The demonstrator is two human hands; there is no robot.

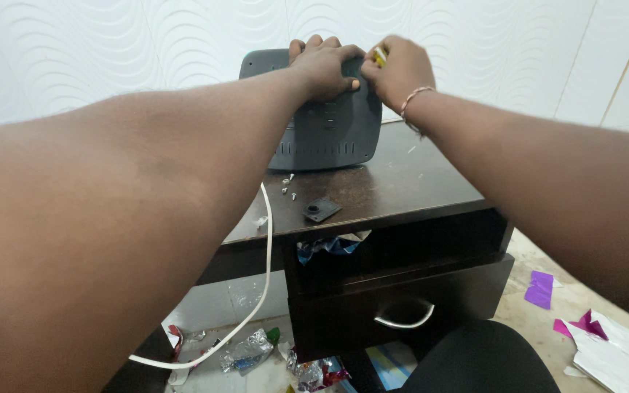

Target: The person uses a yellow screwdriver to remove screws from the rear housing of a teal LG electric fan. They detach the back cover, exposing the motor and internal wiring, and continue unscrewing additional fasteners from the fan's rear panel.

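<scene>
Both hands (358, 69) grip the upright grey device (325, 131)

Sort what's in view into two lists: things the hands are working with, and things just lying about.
In hand:
left hand on the grey device
right hand with a yellow tool
loose screws
small black plate

Lying about:
white cable
foil wrappers
purple paper scraps
drawer
</scene>
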